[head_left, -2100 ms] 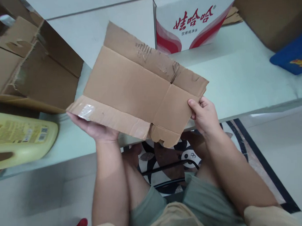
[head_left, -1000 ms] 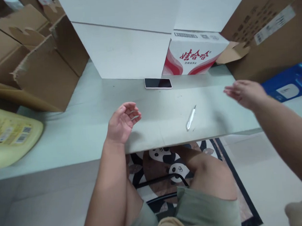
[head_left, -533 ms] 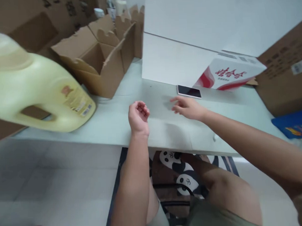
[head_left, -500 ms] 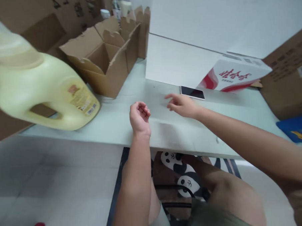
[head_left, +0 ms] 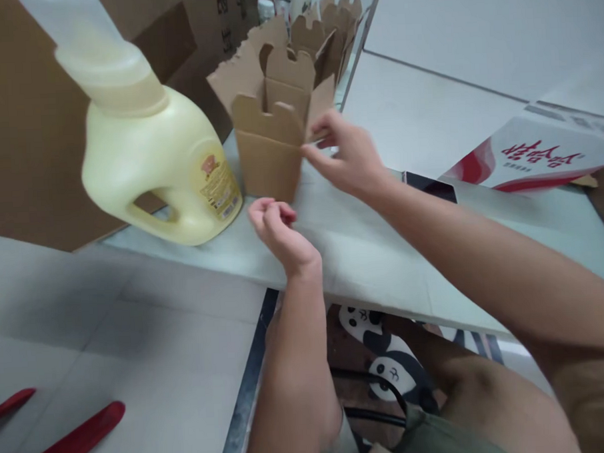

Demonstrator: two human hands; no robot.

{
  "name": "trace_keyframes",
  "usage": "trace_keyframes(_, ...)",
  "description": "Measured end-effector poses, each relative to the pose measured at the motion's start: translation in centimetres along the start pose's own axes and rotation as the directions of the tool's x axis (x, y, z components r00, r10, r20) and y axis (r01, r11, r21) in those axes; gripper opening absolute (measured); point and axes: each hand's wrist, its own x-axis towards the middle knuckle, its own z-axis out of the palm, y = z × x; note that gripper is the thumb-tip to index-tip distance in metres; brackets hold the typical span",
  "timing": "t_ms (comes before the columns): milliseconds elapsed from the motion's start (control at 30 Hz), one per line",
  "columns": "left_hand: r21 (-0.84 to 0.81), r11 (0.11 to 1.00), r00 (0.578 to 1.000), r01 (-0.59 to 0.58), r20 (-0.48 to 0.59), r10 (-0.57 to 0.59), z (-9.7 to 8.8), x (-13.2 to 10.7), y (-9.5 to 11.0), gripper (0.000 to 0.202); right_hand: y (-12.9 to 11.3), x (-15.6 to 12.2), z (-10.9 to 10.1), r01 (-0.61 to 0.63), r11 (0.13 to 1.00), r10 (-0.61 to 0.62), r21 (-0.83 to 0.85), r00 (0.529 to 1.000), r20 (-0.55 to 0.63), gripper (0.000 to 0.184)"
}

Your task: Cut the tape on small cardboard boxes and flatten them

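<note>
An open-topped cardboard box (head_left: 271, 158) stands on the pale table, its notched flaps raised. My right hand (head_left: 346, 151) is at the box's right side, with thumb and fingers closed on the edge by the side flap. My left hand (head_left: 282, 234) hovers just in front of the box's lower end. Its fingers are loosely curled in, and nothing shows in them. Left of the box is a big pale-yellow jug (head_left: 164, 166) with a handle and a label.
Behind my right forearm lies a dark-screened phone (head_left: 430, 186). A red-and-white carton (head_left: 524, 157) sits further right, against white panels. More cardboard boxes (head_left: 331, 31) and several bottles (head_left: 283, 3) stand at the back. A large brown carton (head_left: 23, 145) fills the left.
My right hand has moved left from near the phone to the cardboard box and taken hold of its edge. The box now shows its narrow end. My view has swung left.
</note>
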Motion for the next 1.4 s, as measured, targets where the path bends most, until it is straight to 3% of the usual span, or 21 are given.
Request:
trace_keyframes(67,0.052,0.978,0.967,-0.204,-0.143,0.209,-0.7,0.5,0.1,0.007,2.3,-4.7,-2.8,0.013,0.989,0.004,0.149,0.993,-0.115,0.032)
trace_keyframes(133,0.095,0.963,0.954,-0.254,-0.140,0.265,-1.1,1.0,-0.3,0.005,4.3,-10.2,-5.8,0.047,0.961,0.030,0.271,0.961,-0.275,0.042)
trace_keyframes(200,0.126,0.979,0.987,-0.160,0.051,0.155,-1.0,1.1,-1.3,0.009,5.8,-16.1,-8.3,0.068,0.938,0.072,0.339,0.921,-0.382,0.050)
trace_keyframes(233,0.148,0.985,0.977,-0.093,0.204,0.062,-0.8,0.8,-2.0,0.018,6.3,-18.9,-9.2,0.023,0.940,0.128,0.340,0.901,-0.414,0.055)
trace_keyframes(267,0.168,0.985,0.931,-0.037,0.363,-0.027,-0.4,0.4,-2.8,0.028,6.7,-21.6,-9.9,-0.037,0.948,0.182,0.315,0.876,-0.446,0.055)
trace_keyframes(333,0.194,0.981,0.765,0.029,0.627,-0.147,0.4,-1.0,-4.2,0.047,7.3,-26.0,-10.4,-0.110,0.954,0.240,0.281,0.839,-0.488,0.061)
trace_keyframes(400,0.223,0.974,0.601,0.031,0.774,-0.197,1.2,-2.8,-5.3,0.060,7.5,-28.9,-10.1,-0.177,0.946,0.294,0.270,0.818,-0.494,0.070)
trace_keyframes(433,0.236,0.972,0.548,0.009,0.812,-0.202,1.5,-3.8,-5.7,0.063,7.5,-29.8,-9.9,-0.209,0.938,0.324,0.275,0.811,-0.488,0.074)
trace_keyframes(500,0.245,0.968,0.508,-0.062,0.842,-0.181,2.0,-5.3,-6.2,0.065,7.4,-30.5,-9.6,-0.269,0.918,0.384,0.293,0.789,-0.480,0.068)
trace_keyframes(633,0.269,0.952,0.535,-0.142,0.830,-0.155,2.6,-6.3,-7.2,0.057,7.3,-30.1,-9.8,-0.279,0.878,0.448,0.390,0.767,-0.459,0.032)
trace_keyframes(700,0.316,0.940,0.555,-0.128,0.808,-0.196,3.0,-6.2,-7.5,0.056,7.7,-30.2,-9.9,-0.170,0.874,0.379,0.456,0.825,-0.419,0.035)
trace_keyframes(800,0.333,0.934,0.579,-0.131,0.791,-0.201,3.6,-6.3,-7.5,0.060,8.6,-31.2,-9.3,0.026,0.840,0.172,0.542,0.935,-0.312,0.061)
trace_keyframes(867,0.298,0.943,0.592,-0.146,0.790,-0.158,3.9,-6.8,-7.1,0.065,8.9,-31.8,-8.7,0.071,0.794,0.117,0.603,0.957,-0.266,0.063)
trace_keyframes(967,0.292,0.929,0.598,-0.229,0.795,-0.103,4.2,-7.3,-6.3,0.050,8.9,-32.2,-8.3,0.045,0.748,0.158,0.662,0.957,-0.245,0.042)
trace_keyframes(1000,0.307,0.910,0.584,-0.279,0.807,-0.093,4.2,-7.3,-6.0,0.038,8.9,-32.2,-8.3,0.034,0.748,0.167,0.662,0.957,-0.238,0.038)
trace_keyframes(1067,0.313,0.866,0.509,-0.390,0.857,-0.080,4.0,-7.1,-5.7,0.024,8.6,-32.1,-8.6,0.012,0.770,0.173,0.638,0.959,-0.227,0.033)
trace_keyframes(1167,0.274,0.835,0.405,-0.477,0.912,-0.067,3.4,-6.7,-5.4,0.033,8.1,-31.9,-9.2,-0.011,0.801,0.169,0.598,0.963,-0.209,0.029)
trace_keyframes(1233,0.271,0.823,0.387,-0.499,0.920,-0.069,3.2,-6.9,-5.3,0.035,7.7,-31.9,-9.6,-0.008,0.776,0.153,0.630,0.972,-0.177,0.032)
trace_keyframes(1333,0.298,0.818,0.439,-0.491,0.896,-0.062,3.3,-7.1,-5.3,0.028,7.5,-32.0,-10.0,-0.045,0.621,0.232,0.782,0.964,-0.129,0.048)
trace_keyframes(1400,0.341,0.841,0.552,-0.421,0.832,-0.061,3.5,-6.6,-5.3,0.024,7.9,-32.2,-9.9,-0.150,0.531,0.422,0.834,0.900,-0.106,0.050)
